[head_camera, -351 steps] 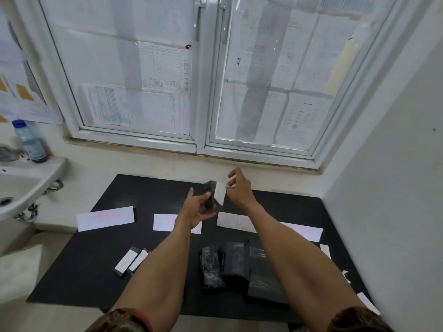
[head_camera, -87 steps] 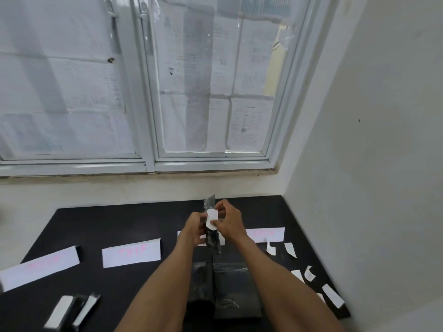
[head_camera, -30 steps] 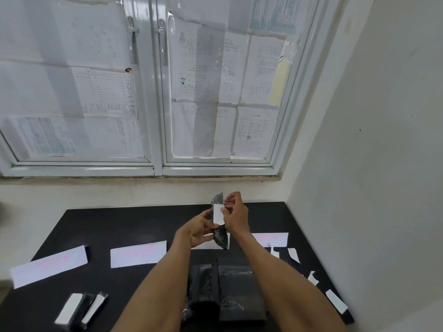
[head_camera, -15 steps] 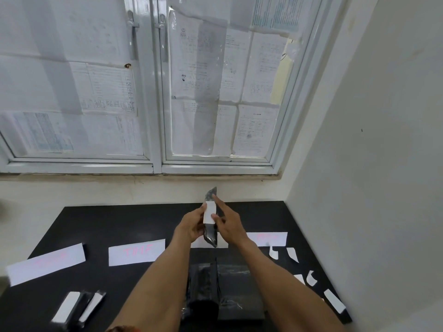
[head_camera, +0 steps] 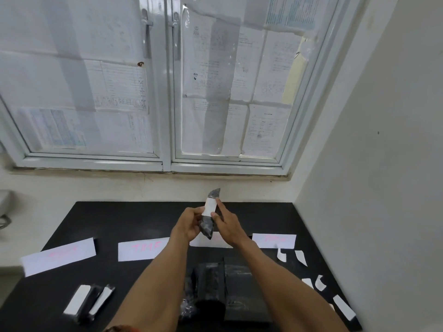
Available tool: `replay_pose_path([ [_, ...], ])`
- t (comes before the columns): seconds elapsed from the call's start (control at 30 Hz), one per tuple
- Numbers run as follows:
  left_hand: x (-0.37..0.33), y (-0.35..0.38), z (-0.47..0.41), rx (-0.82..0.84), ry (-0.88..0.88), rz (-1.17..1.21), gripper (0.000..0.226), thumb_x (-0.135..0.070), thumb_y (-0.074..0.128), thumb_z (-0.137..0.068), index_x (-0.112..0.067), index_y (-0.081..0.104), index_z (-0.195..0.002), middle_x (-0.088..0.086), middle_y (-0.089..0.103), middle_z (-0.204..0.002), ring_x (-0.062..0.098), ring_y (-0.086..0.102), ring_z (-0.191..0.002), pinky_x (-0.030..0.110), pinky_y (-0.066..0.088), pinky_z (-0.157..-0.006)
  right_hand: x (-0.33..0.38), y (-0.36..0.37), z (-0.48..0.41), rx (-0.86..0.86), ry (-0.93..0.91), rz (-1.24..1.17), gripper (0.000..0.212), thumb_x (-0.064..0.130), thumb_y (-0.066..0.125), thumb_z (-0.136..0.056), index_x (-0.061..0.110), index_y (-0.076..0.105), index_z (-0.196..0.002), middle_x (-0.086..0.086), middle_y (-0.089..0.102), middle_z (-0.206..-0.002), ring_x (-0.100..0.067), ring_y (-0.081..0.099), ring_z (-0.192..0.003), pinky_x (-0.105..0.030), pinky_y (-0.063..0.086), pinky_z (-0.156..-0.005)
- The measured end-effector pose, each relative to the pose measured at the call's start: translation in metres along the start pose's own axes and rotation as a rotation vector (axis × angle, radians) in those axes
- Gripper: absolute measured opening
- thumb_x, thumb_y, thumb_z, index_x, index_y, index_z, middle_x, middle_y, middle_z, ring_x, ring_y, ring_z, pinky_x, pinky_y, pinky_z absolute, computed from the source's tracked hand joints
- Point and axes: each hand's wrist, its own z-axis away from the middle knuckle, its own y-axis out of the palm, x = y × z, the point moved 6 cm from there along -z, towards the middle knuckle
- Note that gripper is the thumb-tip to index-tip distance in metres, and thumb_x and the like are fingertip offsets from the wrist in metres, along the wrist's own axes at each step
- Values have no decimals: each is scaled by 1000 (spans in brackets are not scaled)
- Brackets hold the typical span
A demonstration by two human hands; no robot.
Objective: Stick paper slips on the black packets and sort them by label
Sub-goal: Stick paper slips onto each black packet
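Since the slip (head_camera: 210,207), no longer pinched, is pressed flat by the right hand's (head_camera: 227,226) straight fingers (head_camera: 221,208), the packet (head_camera: 207,228) in the left grip (head_camera: 189,224) is judged ready for sorting.

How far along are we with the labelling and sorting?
Done: two labelled packets lie at front left. In hand: the left hand grips a packet while the right hand presses a slip onto it. Left: a pile of bare packets and loose slips on the right.
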Motion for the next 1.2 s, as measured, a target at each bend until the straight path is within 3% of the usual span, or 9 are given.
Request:
replay_pose_path([
  [0.13,-7,-21,8,-30,44,70,35,-9,42,-95,1,56,-125,17,63,-102,28,59,-92,39,51,-86,15,28,-2,1,-77,13,44,31,32,-103,27,28,-147,-6,60,-126,-24,62,-110,-34,52,-93],
  [0.27,-18,-53,18,-52,62,57,36,-6,39,-97,0,54,-129,14,65,-100,23,60,-87,32,51,-71,16,61,-7,18,-47,37,52,39,24,-103,33,8,-152,-10,60,-120,-20,64,-97,-28,51,-84],
  [0.5,-32,-177,47,-177,95,23,45,10,40,-94,-3,46,-136,15,65,-107,27,64,-91,35,55,-71,43,175,-20,228,30,7,49,30,29,-103,26,20,-151,-11,55,-134,-27,56,-119,-33,42,-103],
  [0.57,-32,-214,61,-223,107,10,53,11,48,-91,-21,46,-135,18,64,-113,29,66,-93,37,57,-73,47,218,-19,279,135,-46,56,24,31,-102,22,9,-154,-15,54,-133,-26,55,-118,-30,40,-102],
  [0.67,-26,-268,76,-281,92,-81,52,9,56,-89,-11,52,-136,21,64,-120,33,66,-102,41,55,-87,51,281,-17,293,355,-218,62,15,37,-95,19,14,-153,-15,42,-146,-30,45,-130,-43,37,-110],
  [0.9,-7,-346,89,-325,-90,-217,42,10,63,-82,6,59,-124,15,75,-94,28,73,-87,30,60,-70,38,365,0,323,569,-474,43,5,50,-92,15,50,-134,-12,64,-120,-27,64,-106,-45,55,-91],
  [1.0,7,-353,84,-292,-185,-344,48,17,53,-84,6,52,-131,15,70,-105,29,68,-97,34,58,-78,28,375,8,377,630,-495,42,-2,47,-92,12,54,-130,-14,63,-121,-29,64,-104,-38,59,-77],
  [1.1,25,-355,75,-238,-265,-450,50,23,45,-82,8,52,-129,27,61,-121,40,60,-111,47,51,-95,15,375,16,377,687,-475,46,-12,41,-87,4,55,-128,-19,61,-122,-35,61,-108,-47,57,-84],
  [1.2,38,-351,69,-250,-304,-701,43,16,47,-79,6,58,-119,34,61,-118,40,62,-104,45,53,-91,6,378,27,424,687,-409,44,-13,45,-85,2,56,-125,-22,61,-120,-36,61,-107,-44,57,-84],
])
